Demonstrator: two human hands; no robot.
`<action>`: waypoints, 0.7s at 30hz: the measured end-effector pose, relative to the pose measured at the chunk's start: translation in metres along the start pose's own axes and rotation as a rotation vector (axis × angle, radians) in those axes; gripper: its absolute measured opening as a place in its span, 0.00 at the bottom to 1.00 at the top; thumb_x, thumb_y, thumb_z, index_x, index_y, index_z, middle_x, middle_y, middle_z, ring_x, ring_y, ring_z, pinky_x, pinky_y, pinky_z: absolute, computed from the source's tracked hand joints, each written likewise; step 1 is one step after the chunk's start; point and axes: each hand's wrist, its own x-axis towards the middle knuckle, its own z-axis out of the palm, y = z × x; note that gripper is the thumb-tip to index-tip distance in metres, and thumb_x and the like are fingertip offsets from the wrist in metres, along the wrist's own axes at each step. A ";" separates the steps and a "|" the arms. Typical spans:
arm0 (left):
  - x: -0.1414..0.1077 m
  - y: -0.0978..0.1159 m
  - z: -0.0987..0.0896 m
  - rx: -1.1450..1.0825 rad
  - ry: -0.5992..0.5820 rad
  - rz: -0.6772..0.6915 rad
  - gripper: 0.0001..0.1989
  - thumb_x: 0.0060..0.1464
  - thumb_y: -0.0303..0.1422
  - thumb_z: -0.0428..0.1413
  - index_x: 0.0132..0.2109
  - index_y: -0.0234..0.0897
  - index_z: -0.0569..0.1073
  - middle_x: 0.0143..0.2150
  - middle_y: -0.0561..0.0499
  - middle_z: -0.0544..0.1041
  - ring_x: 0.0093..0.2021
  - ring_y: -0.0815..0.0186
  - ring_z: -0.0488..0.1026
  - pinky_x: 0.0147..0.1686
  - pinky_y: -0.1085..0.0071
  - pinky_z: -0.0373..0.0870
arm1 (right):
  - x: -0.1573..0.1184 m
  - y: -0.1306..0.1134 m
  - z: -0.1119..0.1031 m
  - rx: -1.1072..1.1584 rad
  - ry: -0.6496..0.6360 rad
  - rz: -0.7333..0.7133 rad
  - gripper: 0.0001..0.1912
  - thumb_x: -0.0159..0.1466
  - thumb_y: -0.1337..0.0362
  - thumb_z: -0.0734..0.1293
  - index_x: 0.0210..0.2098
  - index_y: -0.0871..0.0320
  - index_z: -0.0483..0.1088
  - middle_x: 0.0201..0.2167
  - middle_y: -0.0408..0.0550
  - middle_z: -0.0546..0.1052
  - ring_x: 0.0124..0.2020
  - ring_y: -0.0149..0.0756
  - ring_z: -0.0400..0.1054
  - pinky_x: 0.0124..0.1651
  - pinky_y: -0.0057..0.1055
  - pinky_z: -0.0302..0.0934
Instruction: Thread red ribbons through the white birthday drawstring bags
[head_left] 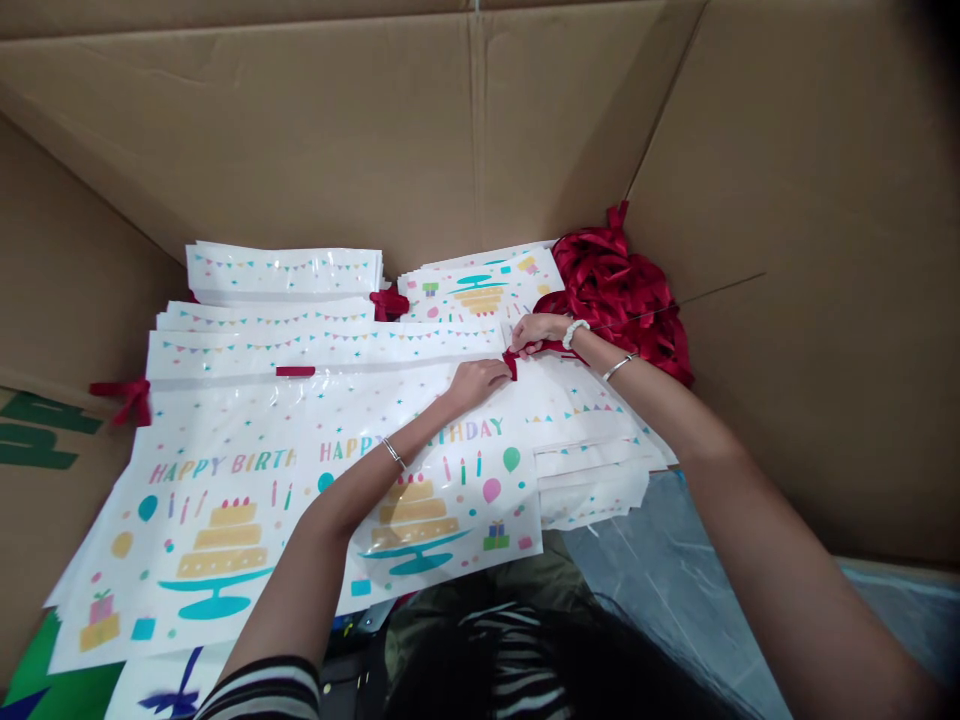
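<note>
Left hand [477, 384]: half-curled on top bag, fingertips at ribbon, grip unclear.
Right hand [541, 333]: closed, pinching red ribbon [534, 348].
Bags: "Happy Birthday" paper bags [420, 500], stacked flat on floor of cardboard box [300, 130].
Spare ribbon: loose red heap [622, 300], against box's right wall.

A large corrugated cardboard box [300, 120] surrounds the scene, its brown walls rising on every side (one vertical seam runs up the far wall). Dark green printing [45, 430] marks the left wall, and a translucent grey plastic sheet [660, 570] lies at lower right.
</note>
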 end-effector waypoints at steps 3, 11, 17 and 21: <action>0.000 -0.001 0.002 -0.005 0.000 -0.016 0.09 0.68 0.32 0.56 0.46 0.42 0.82 0.48 0.51 0.85 0.47 0.62 0.81 0.43 0.70 0.72 | 0.020 -0.008 0.007 -0.079 -0.089 0.033 0.18 0.60 0.57 0.77 0.29 0.68 0.75 0.28 0.48 0.78 0.34 0.27 0.68 0.40 0.24 0.68; 0.000 -0.002 0.003 -0.039 -0.002 -0.028 0.09 0.68 0.33 0.56 0.46 0.42 0.82 0.48 0.51 0.85 0.48 0.62 0.81 0.45 0.70 0.73 | 0.047 -0.014 0.015 -0.310 -0.267 0.079 0.20 0.54 0.58 0.82 0.31 0.70 0.76 0.24 0.46 0.74 0.35 0.33 0.68 0.41 0.30 0.70; 0.000 -0.004 0.002 -0.103 0.071 -0.068 0.08 0.66 0.34 0.58 0.44 0.40 0.83 0.61 0.43 0.77 0.62 0.55 0.73 0.58 0.62 0.72 | 0.044 -0.010 0.016 -0.306 -0.205 0.050 0.21 0.55 0.53 0.80 0.33 0.66 0.77 0.25 0.47 0.74 0.35 0.35 0.70 0.42 0.34 0.71; 0.003 -0.010 0.004 -0.233 0.051 -0.094 0.08 0.66 0.34 0.57 0.44 0.38 0.81 0.61 0.40 0.76 0.61 0.54 0.74 0.61 0.59 0.70 | 0.043 -0.007 0.018 -0.298 -0.186 0.018 0.24 0.55 0.50 0.78 0.37 0.66 0.79 0.29 0.49 0.78 0.38 0.38 0.72 0.44 0.35 0.70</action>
